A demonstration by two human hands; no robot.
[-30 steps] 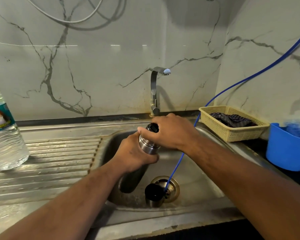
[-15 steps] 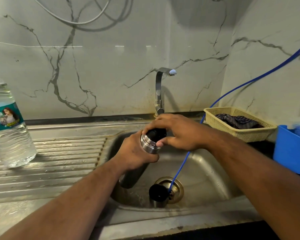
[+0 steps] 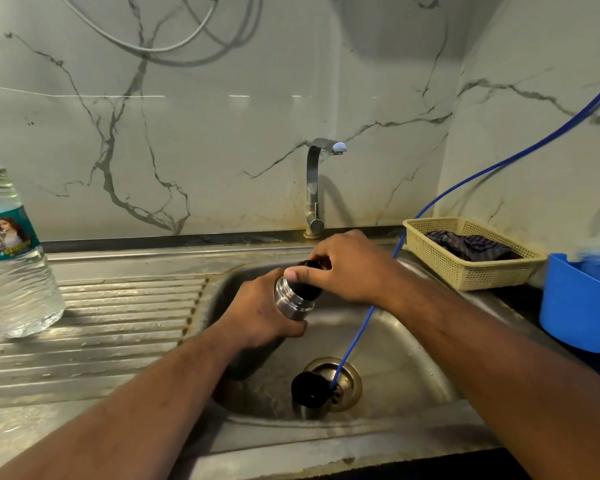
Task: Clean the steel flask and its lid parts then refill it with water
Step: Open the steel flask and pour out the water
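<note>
The left hand (image 3: 258, 315) curls its fingers round the steel flask (image 3: 293, 301), held tilted over the sink (image 3: 413, 348). The right hand (image 3: 349, 268) pinches the black stopper (image 3: 308, 287) at the flask's mouth with its fingers, and the cup lid (image 3: 309, 393) lies by the drain (image 3: 353, 377) below.

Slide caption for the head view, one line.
Over a steel sink, left hand grips a tilted steel flask, right hand grasps its black stopper; a black-lined steel cup sits by the drain.
</note>
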